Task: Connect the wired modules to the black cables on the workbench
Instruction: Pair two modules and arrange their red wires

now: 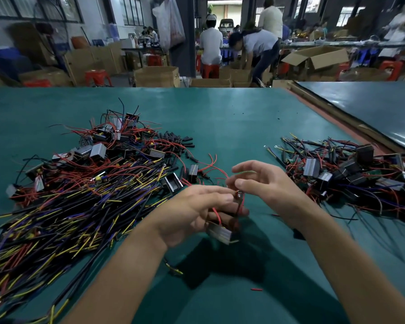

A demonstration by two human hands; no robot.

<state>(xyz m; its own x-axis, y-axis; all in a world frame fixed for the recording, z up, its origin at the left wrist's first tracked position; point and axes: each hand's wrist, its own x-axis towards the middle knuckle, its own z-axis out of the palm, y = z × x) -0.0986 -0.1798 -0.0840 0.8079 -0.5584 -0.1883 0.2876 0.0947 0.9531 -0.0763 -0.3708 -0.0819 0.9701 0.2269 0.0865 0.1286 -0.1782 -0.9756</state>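
Left hand (194,213): grasping a module (220,233) under curled fingers, over the desk (232,118) near its 6 o'clock edge.
Right hand (264,183): thumb and forefinger pinching the module's wires (216,213) at the module's 12 o'clock; other fingers spread.
Cables (68,206): black heap at the hands' 9 o'clock.
Loose modules (348,174): tangled pile at the hands' 3 o'clock, another at 10 o'clock.

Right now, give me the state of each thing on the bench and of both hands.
left hand, grips the wired module.
wired module, held off the workbench, red wire leading up.
right hand, pinches the wire ends.
black cables, loose heap at left.
module pile, tangled with wires at right.
cardboard box, flaps open.
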